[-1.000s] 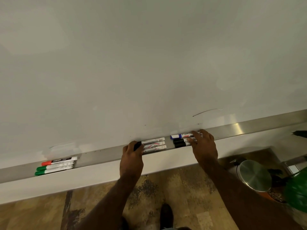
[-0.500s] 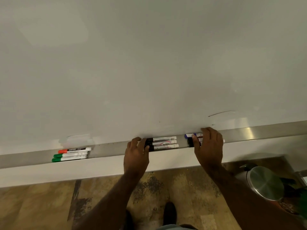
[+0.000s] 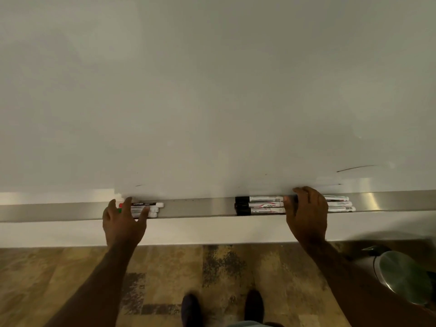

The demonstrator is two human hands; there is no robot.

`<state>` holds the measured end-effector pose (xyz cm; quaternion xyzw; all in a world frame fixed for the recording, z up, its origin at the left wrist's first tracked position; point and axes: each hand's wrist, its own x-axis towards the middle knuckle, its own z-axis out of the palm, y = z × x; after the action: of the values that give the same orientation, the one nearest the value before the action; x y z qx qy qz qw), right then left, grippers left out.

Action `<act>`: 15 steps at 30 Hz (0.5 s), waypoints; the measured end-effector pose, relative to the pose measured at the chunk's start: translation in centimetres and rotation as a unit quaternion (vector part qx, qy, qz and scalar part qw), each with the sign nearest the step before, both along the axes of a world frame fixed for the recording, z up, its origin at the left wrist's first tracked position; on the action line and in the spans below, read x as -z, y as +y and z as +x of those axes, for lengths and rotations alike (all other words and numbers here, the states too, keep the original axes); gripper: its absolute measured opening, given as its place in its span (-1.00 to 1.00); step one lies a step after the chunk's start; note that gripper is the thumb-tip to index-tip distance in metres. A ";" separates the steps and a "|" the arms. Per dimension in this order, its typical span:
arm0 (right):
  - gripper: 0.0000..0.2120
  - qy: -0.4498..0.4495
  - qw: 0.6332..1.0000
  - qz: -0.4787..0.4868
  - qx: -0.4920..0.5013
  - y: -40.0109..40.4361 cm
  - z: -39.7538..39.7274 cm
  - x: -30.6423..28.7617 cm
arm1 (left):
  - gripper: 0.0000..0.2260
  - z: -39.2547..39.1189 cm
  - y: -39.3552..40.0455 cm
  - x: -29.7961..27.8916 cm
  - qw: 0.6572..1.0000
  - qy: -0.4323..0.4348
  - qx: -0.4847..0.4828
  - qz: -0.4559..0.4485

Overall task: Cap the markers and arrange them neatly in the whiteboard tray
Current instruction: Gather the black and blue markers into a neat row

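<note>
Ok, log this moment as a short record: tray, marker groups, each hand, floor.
tray: metal ledge under the whiteboard
left group: three markers, red and green caps partly hidden
middle group: three black-capped markers, lying side by side
right group: three markers, cap ends hidden
left hand: fingers spread over left group
right hand: across the tray between middle and right groups
floor: steel bin, shoes

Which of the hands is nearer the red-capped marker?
Left. The left hand lies over the red-capped marker in the tray; the right hand is far to its right.
</note>
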<state>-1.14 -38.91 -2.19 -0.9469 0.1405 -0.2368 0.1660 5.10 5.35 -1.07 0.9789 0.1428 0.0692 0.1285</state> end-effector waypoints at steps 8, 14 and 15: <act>-0.58 -0.013 0.995 0.025 0.096 -1.5 -0.2 0.3 | -0.52 0.5 -0.3 1.3 0.999 0.025 0.029 -0.034; -0.56 0.021 0.991 0.038 0.124 -3.1 -0.1 0.5 | -0.52 -0.4 -5.9 1.4 0.999 0.004 0.033 -0.041; -0.56 0.025 0.990 0.038 0.130 -3.7 -0.2 0.6 | -0.53 -0.6 -7.2 1.4 0.998 0.002 0.034 -0.044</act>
<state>-1.38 -42.56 -2.76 -0.9192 0.2758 -0.2271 0.1658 4.45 -1.82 -2.46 0.9767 0.1126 0.0564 0.1736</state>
